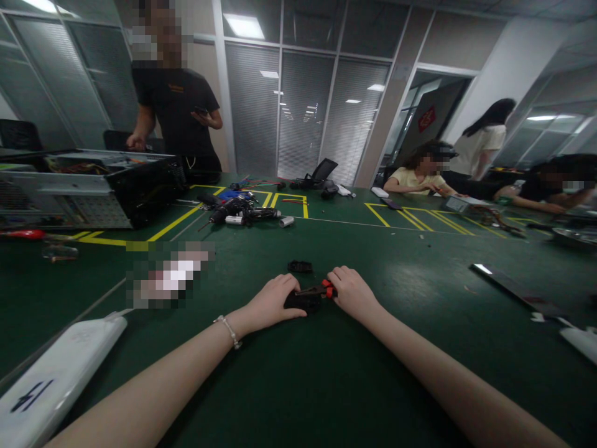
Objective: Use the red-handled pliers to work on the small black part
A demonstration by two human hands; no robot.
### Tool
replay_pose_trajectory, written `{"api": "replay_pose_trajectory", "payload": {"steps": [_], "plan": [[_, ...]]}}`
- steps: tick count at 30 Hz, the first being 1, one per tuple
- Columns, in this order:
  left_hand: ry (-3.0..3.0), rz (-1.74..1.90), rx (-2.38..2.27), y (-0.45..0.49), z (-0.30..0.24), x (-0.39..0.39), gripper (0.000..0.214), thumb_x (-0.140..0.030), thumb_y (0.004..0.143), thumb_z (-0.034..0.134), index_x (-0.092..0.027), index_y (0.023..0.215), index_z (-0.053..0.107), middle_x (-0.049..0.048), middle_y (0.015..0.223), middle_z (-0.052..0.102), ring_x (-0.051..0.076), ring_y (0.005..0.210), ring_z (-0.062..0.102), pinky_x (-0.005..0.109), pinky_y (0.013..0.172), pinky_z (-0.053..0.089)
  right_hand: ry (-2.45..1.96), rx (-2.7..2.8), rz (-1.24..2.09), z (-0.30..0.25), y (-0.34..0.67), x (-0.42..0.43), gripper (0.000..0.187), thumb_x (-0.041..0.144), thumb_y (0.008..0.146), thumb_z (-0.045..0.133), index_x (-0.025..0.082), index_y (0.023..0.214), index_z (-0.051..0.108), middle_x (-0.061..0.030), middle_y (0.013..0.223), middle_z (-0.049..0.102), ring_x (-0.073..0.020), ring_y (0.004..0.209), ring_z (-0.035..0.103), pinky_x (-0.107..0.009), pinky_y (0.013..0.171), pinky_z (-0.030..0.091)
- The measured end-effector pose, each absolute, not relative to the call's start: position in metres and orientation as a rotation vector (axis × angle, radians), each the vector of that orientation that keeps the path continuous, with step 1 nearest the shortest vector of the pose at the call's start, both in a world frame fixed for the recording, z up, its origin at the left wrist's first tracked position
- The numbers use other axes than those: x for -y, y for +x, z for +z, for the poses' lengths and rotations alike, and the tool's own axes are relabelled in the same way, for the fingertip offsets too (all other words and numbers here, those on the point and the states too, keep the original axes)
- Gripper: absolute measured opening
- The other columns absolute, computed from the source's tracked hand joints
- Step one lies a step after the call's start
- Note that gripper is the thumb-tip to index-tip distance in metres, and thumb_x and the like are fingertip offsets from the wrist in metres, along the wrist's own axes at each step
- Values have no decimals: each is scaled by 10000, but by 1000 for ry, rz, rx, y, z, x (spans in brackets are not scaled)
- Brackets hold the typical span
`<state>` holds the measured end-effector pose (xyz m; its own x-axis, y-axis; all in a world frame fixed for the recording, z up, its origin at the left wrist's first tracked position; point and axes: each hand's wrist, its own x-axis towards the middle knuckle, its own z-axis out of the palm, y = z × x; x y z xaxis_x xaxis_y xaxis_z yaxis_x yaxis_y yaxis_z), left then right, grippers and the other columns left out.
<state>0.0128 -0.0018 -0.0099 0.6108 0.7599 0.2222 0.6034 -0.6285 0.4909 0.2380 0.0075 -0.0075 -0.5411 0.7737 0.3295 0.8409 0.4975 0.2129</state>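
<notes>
On the green table, my left hand (273, 300) grips a small black plastic part (305, 303) by its left end, thumb in front and fingers behind. My right hand (351, 291) is closed around the red handles of a pair of pliers (321, 290). The pliers' jaws point left and lie over the top of the black part; whether they pinch anything is too small to make out. Just beyond my hands rests a second black plastic piece (300, 267), touched by neither hand.
An open computer case (88, 190) stands at the left. Further back lie a black drill (228, 210) and cables. A white power bank (65, 373) is at the near left, a dark phone-like slab (513, 289) at the right. People are around the table's far side.
</notes>
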Motion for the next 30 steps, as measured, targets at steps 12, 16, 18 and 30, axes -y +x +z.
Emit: {"api": "replay_pose_trajectory", "payload": {"steps": [12,16,18,30], "plan": [[2427,531,-1127,13,-3,5,366,-462,694,609,-188,900,481,37,969,497,205,864,476,300,698,386,-1381,2539,-524,-9,239,-7,234,94,638,535,124,869,550,-80,869,546,-192,796,455,-282,700,339],[2431,531,-1122,13,-5,4,368,-469,696,603,-189,903,484,38,970,497,206,862,477,304,702,387,-1387,2537,-512,-9,239,-8,237,92,640,531,126,874,548,-78,874,544,-188,797,451,-282,701,338],[2438,539,-1115,13,-6,3,366,-468,697,603,-189,903,483,37,968,497,205,863,476,306,705,386,-1374,2544,-506,-9,239,-9,227,94,650,525,128,874,548,-76,874,545,-186,797,450,-281,699,338],[2459,554,-1106,13,-5,4,362,-466,703,601,-196,907,473,29,965,494,197,863,471,296,706,384,-1390,2539,-512,-9,239,-8,224,98,649,534,130,869,550,-82,874,549,-188,801,458,-286,711,340]]}}
